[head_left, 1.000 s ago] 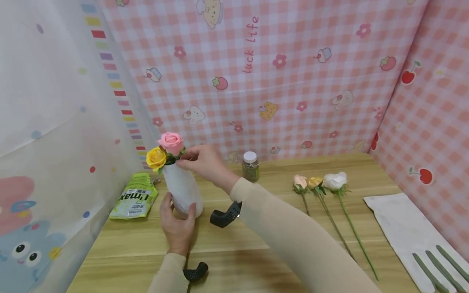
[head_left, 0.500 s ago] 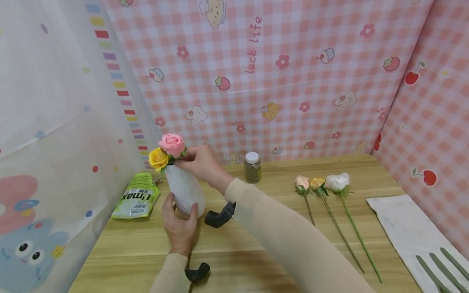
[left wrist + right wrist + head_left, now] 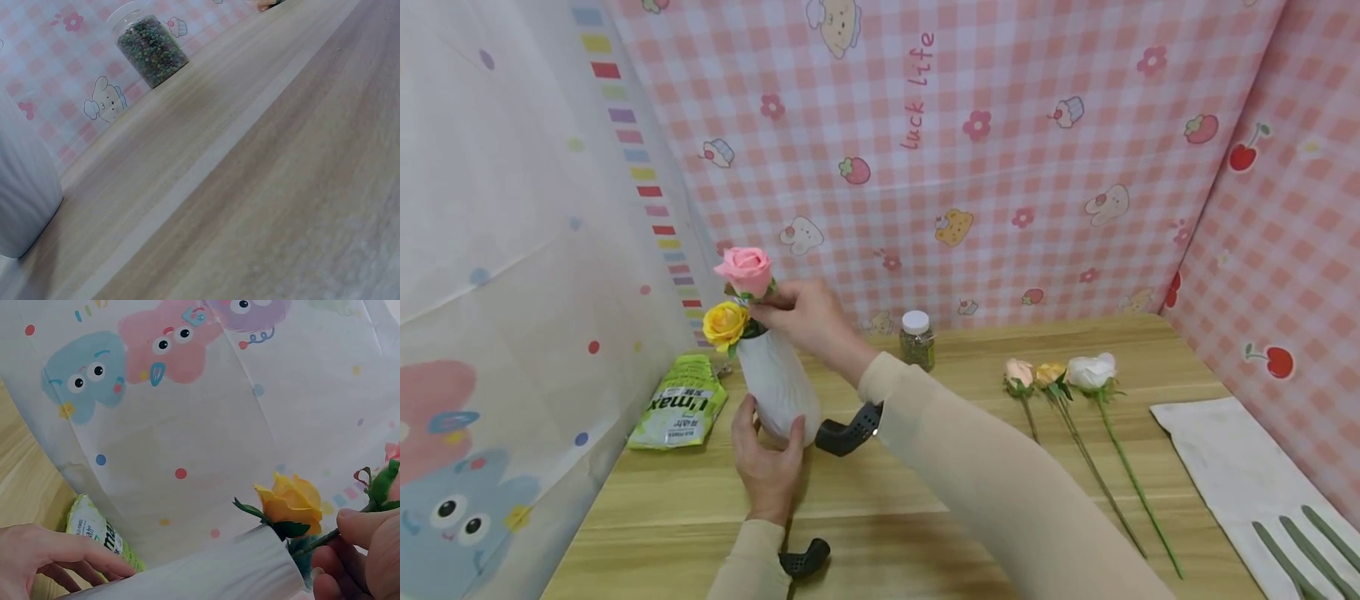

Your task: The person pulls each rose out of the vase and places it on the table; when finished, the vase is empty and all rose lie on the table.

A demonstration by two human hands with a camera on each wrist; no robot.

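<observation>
A white ribbed vase (image 3: 777,387) stands on the wooden table, left of the middle. Around its lower part the left hand (image 3: 767,467) is curled, thumb on the right side. A yellow rose (image 3: 726,325) sits in the vase mouth, its bloom leaning over the left rim. Just above the mouth, the right hand (image 3: 808,321) pinches the stem of a pink rose (image 3: 746,271). In the right wrist view that stem (image 3: 319,542) runs from between thumb and fingers down to the vase opening. The lower stem is hidden inside the vase.
Behind and right stands a lidded jar (image 3: 917,342) of small beads. A green bag (image 3: 677,404) lies left of the vase. On the right lie a peach rose (image 3: 1019,375), a yellow one (image 3: 1049,372), a white one (image 3: 1092,372), and a white cloth (image 3: 1225,467) with green strips.
The right hand has risen slightly with the pink rose, whose bloom now stands higher above the vase mouth. The left hand keeps its hold on the vase.
</observation>
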